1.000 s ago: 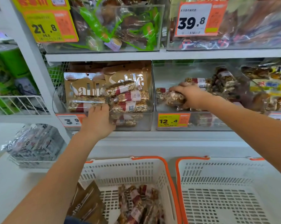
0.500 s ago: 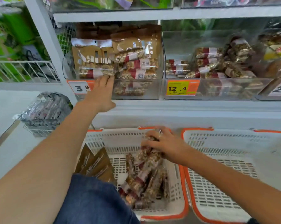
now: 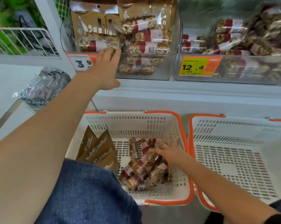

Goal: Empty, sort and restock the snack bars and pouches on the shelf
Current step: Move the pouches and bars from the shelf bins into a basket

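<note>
Clear-wrapped nut bars with red-and-white labels [image 3: 144, 41] and brown pouches [image 3: 94, 25] fill the left clear bin [image 3: 144, 75]. My left hand [image 3: 106, 65] reaches up to that bin's front rim, its straight fingers touching a bar. A second clear bin [image 3: 249, 78] to the right holds more nut bars [image 3: 230, 38]. Below stands a white basket with an orange rim [image 3: 183, 126], holding a pile of bars [image 3: 141, 172] and brown pouches [image 3: 97, 152]. My right hand [image 3: 169, 151] lies on that pile with fingers spread.
Another white basket [image 3: 233, 159] stands to the right with nothing in it. Price tags [image 3: 199, 66] hang on the bin fronts. A wire tray of silver packets [image 3: 42, 88] sits at the left under a wire rack [image 3: 23, 41]. My denim-clad knee [image 3: 88, 199] is in front.
My right hand left the right bin with a handful of bars, came down into the left basket, and now lies spread on the pile. My left hand stayed at the left bin.
</note>
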### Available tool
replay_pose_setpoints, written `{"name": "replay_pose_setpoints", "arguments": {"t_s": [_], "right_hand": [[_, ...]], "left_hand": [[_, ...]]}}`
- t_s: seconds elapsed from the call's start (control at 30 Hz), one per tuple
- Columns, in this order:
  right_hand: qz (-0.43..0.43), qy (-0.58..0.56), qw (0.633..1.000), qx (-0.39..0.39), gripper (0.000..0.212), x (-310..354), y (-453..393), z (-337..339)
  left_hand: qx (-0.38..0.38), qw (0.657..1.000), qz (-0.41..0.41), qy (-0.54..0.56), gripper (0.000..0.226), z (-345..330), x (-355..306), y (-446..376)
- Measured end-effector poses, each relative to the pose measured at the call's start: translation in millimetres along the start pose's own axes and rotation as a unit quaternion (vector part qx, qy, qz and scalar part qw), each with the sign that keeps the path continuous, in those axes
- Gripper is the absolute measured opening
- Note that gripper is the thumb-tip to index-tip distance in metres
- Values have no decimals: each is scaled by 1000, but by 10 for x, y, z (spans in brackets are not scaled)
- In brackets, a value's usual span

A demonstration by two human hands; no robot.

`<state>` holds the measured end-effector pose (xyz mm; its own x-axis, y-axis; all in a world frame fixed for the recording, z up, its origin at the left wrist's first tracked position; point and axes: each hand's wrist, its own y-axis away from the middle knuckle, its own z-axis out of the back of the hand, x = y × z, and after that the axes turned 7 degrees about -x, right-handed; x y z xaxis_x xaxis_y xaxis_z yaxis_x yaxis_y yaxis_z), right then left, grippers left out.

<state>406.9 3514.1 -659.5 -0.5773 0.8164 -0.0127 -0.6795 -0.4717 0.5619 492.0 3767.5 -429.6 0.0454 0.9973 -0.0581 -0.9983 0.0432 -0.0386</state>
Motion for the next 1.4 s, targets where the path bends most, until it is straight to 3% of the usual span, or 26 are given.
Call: {"name": "replay_pose_setpoints", "arguments": {"t_s": [0.03,0.1,0.17,0.23,0.27,0.33,0.37,0.43,0.57,0.73,1.03,1.4], "right_hand": [[6,-21,999,-30,87,-65,67,151],[18,-93,979,-178,65,-244,268,492],[27,-153,909,-388,44,-465,511,884],[16,-188,811,-554,30,-748,681,1313],[4,-203,779,-594,25,-882,744,1555],[-29,-220,747,-627,21,-1153,807,2035],[-44,-213,750,-625,22,-1323,801,2241],[-76,-184,791,-579,31,-1662,740,2579],[-149,-167,891,-395,67,-2090,420,2877],[-116,-171,931,-302,91,-2121,-140,2991],[-133,-113,955,-240,119,-2363,-770,3057],[-164,-90,956,-226,113,-2407,-859,3104]], "left_hand": [[3,1000,1,2,102,-5,7,1],[6,1000,3,2,102,-14,6,0],[4,1000,9,0,101,-11,-14,10],[12,1000,19,2,101,8,-54,19],[18,1000,25,3,100,23,-76,25],[26,999,34,0,99,48,-108,23],[29,999,38,-2,99,54,-119,16],[38,998,48,-3,99,65,-154,8],[50,997,48,18,95,82,-265,-9],[-26,999,9,24,79,97,-277,-34],[-81,995,-22,48,59,18,-148,-132],[-109,988,-35,99,52,-50,-77,-144]]}}
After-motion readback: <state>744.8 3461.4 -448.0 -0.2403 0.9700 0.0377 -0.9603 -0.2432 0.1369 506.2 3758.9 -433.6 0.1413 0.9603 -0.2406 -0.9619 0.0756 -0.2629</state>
